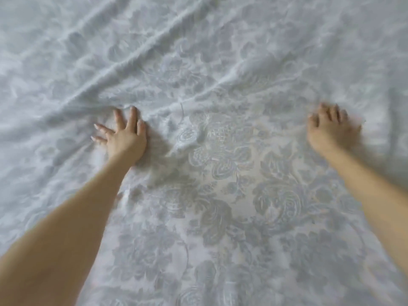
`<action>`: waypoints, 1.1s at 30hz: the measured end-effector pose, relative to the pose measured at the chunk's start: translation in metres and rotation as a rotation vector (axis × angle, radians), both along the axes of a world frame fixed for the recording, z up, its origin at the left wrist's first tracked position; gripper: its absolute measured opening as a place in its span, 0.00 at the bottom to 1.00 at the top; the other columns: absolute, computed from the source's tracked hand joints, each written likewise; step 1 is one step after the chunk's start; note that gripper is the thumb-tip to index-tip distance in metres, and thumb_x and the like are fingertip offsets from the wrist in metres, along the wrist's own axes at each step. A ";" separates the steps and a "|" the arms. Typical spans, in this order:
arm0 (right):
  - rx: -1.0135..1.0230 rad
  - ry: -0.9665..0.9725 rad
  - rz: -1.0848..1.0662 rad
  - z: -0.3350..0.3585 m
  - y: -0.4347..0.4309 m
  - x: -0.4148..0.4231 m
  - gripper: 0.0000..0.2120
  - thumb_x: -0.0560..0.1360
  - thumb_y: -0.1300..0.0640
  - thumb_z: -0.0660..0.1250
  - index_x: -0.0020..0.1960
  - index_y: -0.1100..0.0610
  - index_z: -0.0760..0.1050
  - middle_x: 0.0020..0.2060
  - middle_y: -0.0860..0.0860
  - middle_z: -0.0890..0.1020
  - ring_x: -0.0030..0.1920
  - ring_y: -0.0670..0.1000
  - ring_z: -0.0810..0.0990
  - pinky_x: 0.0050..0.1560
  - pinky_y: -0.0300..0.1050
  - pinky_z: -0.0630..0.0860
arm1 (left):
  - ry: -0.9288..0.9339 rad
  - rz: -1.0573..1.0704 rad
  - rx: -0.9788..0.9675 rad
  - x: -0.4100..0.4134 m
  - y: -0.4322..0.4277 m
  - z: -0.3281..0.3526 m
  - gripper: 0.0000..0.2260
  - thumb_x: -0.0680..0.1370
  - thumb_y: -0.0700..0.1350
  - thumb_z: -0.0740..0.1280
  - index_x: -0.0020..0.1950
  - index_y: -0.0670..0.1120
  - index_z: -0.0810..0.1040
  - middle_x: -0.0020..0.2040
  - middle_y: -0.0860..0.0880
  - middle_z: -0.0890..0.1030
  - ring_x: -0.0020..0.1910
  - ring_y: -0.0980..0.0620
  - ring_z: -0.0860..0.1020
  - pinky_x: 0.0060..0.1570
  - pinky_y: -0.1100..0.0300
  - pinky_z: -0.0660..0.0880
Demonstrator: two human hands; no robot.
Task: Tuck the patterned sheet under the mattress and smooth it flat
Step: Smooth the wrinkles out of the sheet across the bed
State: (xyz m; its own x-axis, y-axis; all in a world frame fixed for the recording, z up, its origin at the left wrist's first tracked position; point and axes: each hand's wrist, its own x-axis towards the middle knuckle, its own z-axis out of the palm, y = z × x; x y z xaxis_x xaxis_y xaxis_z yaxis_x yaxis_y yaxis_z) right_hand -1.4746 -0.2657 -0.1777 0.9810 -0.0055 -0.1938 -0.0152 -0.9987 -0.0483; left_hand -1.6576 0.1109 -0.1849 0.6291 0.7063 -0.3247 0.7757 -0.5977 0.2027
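the patterned sheet (220, 195) fills your whole view, spread over the bed under both arms. no mattress edge shows, so you cannot judge the tuck from here. the step in hand looks like smoothing. near you, between your forearms, the cloth lies fairly flat and the floral print reads clearly. ahead of your hands it does not: long diagonal ridges (132, 62) run from the upper middle down toward your left, and a shorter set fans up from the middle toward your right.

your left forearm (66, 228) and right forearm (375, 195) reach out well apart, which suits a wide sweep. your left hand (125, 138) presses palm-down with its fingers (132, 115) straight and splayed, holding nothing, right at the foot of the long ridges. small puckers bunch round its heel. your right hand (333, 131) is blurred. it seems to lie on the cloth with fingers pointing forward and nothing gripped.

to do this well, push across the ridges rather than along them, so the slack travels to an edge instead of piling up. keep both palms low and the pressure even. move both hands outward together, since one hand alone would likely drag a fresh crease toward the other.
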 end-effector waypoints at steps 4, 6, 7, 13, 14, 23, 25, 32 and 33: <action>0.361 -0.149 0.700 0.004 0.101 -0.123 0.30 0.80 0.40 0.40 0.74 0.53 0.62 0.73 0.58 0.65 0.73 0.60 0.61 0.74 0.61 0.49 | -0.339 0.166 0.055 -0.046 -0.019 0.037 0.22 0.82 0.49 0.50 0.77 0.49 0.56 0.78 0.49 0.52 0.77 0.44 0.48 0.73 0.43 0.42; 0.391 -0.033 1.440 0.000 0.144 -0.189 0.24 0.81 0.43 0.45 0.72 0.48 0.66 0.71 0.53 0.68 0.73 0.55 0.63 0.74 0.61 0.46 | -0.334 0.353 0.137 -0.086 -0.030 0.043 0.22 0.82 0.47 0.51 0.76 0.46 0.59 0.78 0.46 0.55 0.77 0.45 0.51 0.74 0.45 0.44; 0.342 0.011 1.691 -0.001 0.162 -0.194 0.23 0.80 0.43 0.47 0.70 0.46 0.68 0.70 0.51 0.70 0.73 0.53 0.64 0.73 0.61 0.44 | -0.254 0.430 0.149 -0.101 -0.031 0.040 0.22 0.82 0.47 0.51 0.76 0.45 0.60 0.77 0.44 0.55 0.77 0.44 0.51 0.74 0.44 0.45; 0.040 -0.107 1.098 -0.026 0.217 0.007 0.34 0.73 0.35 0.34 0.76 0.46 0.46 0.77 0.46 0.53 0.76 0.46 0.48 0.74 0.52 0.38 | 0.021 0.560 0.130 -0.096 -0.010 0.001 0.24 0.81 0.53 0.46 0.78 0.49 0.51 0.78 0.43 0.48 0.76 0.36 0.44 0.71 0.38 0.39; 0.048 -0.114 0.868 -0.020 0.225 0.028 0.34 0.74 0.35 0.36 0.77 0.46 0.48 0.77 0.46 0.52 0.76 0.47 0.47 0.74 0.56 0.40 | 0.009 0.565 0.130 -0.088 -0.002 -0.004 0.24 0.81 0.53 0.45 0.78 0.51 0.50 0.78 0.45 0.47 0.75 0.35 0.43 0.71 0.37 0.38; 0.161 -0.047 2.066 -0.022 0.321 -0.090 0.26 0.79 0.37 0.46 0.73 0.46 0.63 0.72 0.51 0.66 0.73 0.50 0.62 0.74 0.58 0.48 | -0.072 0.233 0.193 -0.076 0.122 -0.023 0.23 0.80 0.61 0.41 0.76 0.63 0.46 0.78 0.55 0.44 0.75 0.40 0.37 0.68 0.33 0.34; 0.136 -0.135 1.635 -0.025 0.377 -0.019 0.35 0.75 0.31 0.34 0.75 0.46 0.55 0.75 0.50 0.60 0.75 0.50 0.58 0.74 0.55 0.44 | -0.067 0.188 0.206 -0.064 0.156 -0.027 0.23 0.79 0.61 0.41 0.75 0.64 0.46 0.78 0.56 0.45 0.76 0.42 0.38 0.68 0.33 0.34; 0.069 -0.174 1.218 -0.043 0.408 0.027 0.31 0.76 0.34 0.38 0.76 0.43 0.49 0.76 0.48 0.53 0.76 0.47 0.48 0.74 0.57 0.38 | -0.085 0.269 0.043 -0.010 0.242 -0.020 0.23 0.81 0.58 0.43 0.76 0.62 0.46 0.78 0.56 0.44 0.76 0.45 0.37 0.67 0.32 0.34; 0.068 -0.161 1.209 -0.041 0.409 0.030 0.31 0.76 0.34 0.38 0.76 0.44 0.48 0.76 0.48 0.53 0.76 0.47 0.48 0.74 0.57 0.38 | -0.148 0.299 -0.046 -0.007 0.247 -0.008 0.23 0.81 0.56 0.45 0.76 0.60 0.47 0.78 0.56 0.44 0.76 0.46 0.38 0.68 0.32 0.34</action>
State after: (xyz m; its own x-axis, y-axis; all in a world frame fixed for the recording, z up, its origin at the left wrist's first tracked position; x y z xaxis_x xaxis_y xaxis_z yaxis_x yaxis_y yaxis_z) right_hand -1.4442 0.1437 -0.2187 0.3603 0.9322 -0.0342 0.9324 -0.3610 -0.0164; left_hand -1.6646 0.3580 -0.1930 0.4390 0.8535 -0.2808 0.8753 -0.3357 0.3481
